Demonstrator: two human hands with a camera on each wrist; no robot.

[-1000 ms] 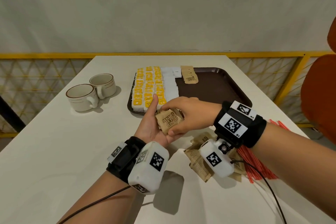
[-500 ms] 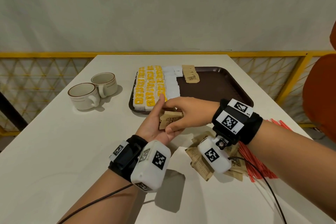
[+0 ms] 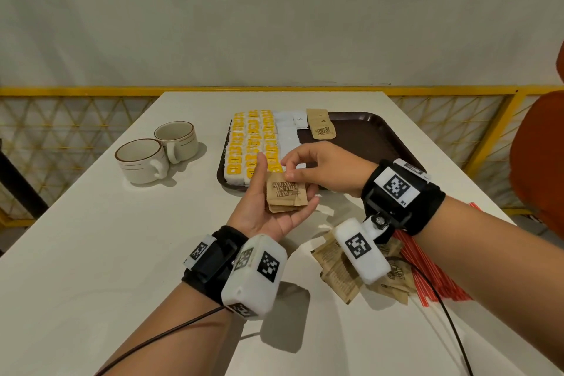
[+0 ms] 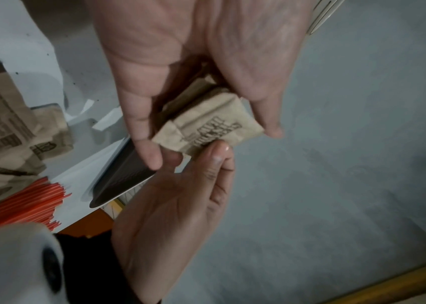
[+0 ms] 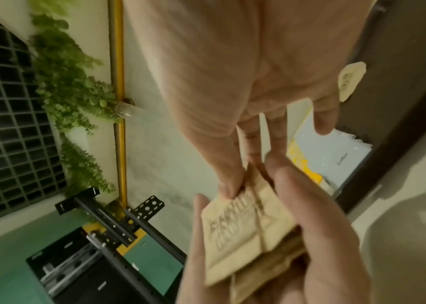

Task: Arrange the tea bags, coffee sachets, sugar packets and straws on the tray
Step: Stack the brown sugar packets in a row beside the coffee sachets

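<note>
The left hand, palm up just in front of the brown tray, cups a small stack of brown sugar packets, thumb curled against its edge. The right hand pinches the top packet's far corner between thumb and forefinger. More sugar packets and red straws lie on the bench right of the stack.

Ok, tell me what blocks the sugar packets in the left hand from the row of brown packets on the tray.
Nothing visible does. The sugar packets sit in the left hand; the tray is bare before the brown packet row.
</note>
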